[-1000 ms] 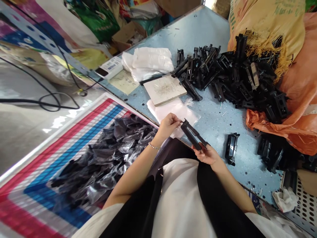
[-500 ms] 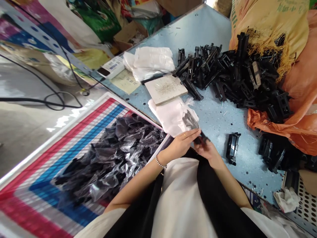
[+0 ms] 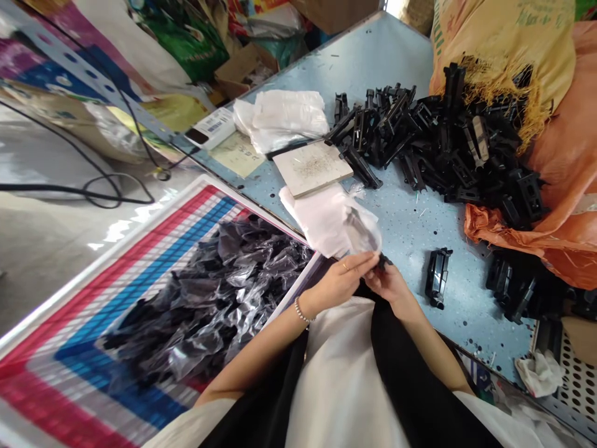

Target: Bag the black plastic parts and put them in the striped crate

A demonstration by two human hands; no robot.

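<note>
Both my hands meet at the table's near edge. My left hand point(image 3: 347, 277) pinches a clear plastic bag point(image 3: 362, 231) by its mouth. The far part of a black plastic part point(image 3: 385, 261) shows greyish through the film, and its near end sticks out into my right hand point(image 3: 389, 283), whose fingers are closed on it. Beneath the bag lies a stack of thin white bags point(image 3: 317, 221), partly pinned by a flat light block point(image 3: 312, 167). One loose black part point(image 3: 437, 278) rests on the table to the right of my right hand.
A heap of black parts point(image 3: 420, 143) spills from a yellow woven sack point(image 3: 504, 37) and an orange sack point(image 3: 559, 155). At left, a striped crate point(image 3: 93, 317) holds bagged dark pieces. More white bags point(image 3: 289, 118) and a white device point(image 3: 212, 127) lie farther back.
My left hand moved right to meet my right hand. The black part, bare a second ago, is now mostly inside the clear bag. The table's other things stay put.
</note>
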